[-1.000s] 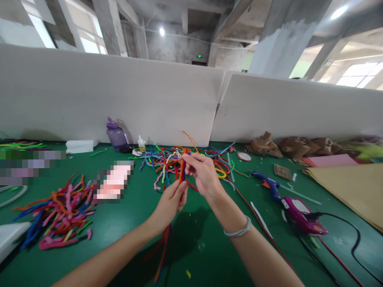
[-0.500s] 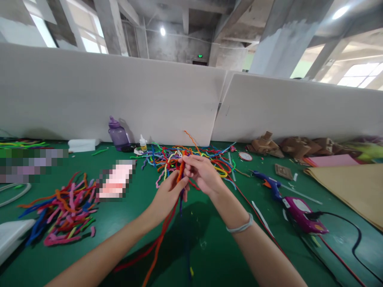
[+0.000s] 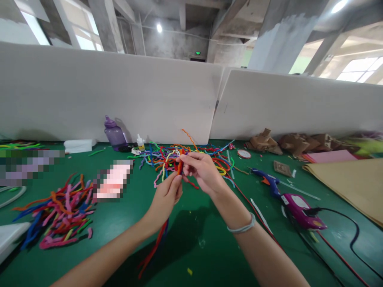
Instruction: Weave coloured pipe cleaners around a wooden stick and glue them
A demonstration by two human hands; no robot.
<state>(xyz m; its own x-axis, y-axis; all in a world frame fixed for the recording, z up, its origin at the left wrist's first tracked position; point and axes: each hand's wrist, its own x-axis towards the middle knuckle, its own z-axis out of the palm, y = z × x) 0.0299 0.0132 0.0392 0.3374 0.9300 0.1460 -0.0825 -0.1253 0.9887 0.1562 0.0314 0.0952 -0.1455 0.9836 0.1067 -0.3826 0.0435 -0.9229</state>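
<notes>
A bundle of fuzzy pipe cleaners (image 3: 180,167), mostly orange with some red and dark blue, is between my two hands. My left hand (image 3: 169,189) is closed around the lower part, and the long tails (image 3: 155,251) hang below it towards me. My right hand (image 3: 200,169) pinches the upper end between thumb and fingers. Just behind the hands lies a tangled heap of many-coloured pipe cleaners (image 3: 164,161). One orange strand (image 3: 189,136) sticks up out of the heap. The fingers hide part of the bundle.
To the left lies a pile of pipe cleaners (image 3: 64,211). A purple bottle (image 3: 115,135) and a small glue bottle (image 3: 140,142) stand by the white partition (image 3: 134,91). On the right are a blue glue gun (image 3: 269,181), a magenta device (image 3: 302,211) with cables, and brown paper (image 3: 350,187).
My left hand has closed more tightly around the bundle. The hanging red, orange and blue tails have drawn together and swung upward, their ends now nearer the hands.
</notes>
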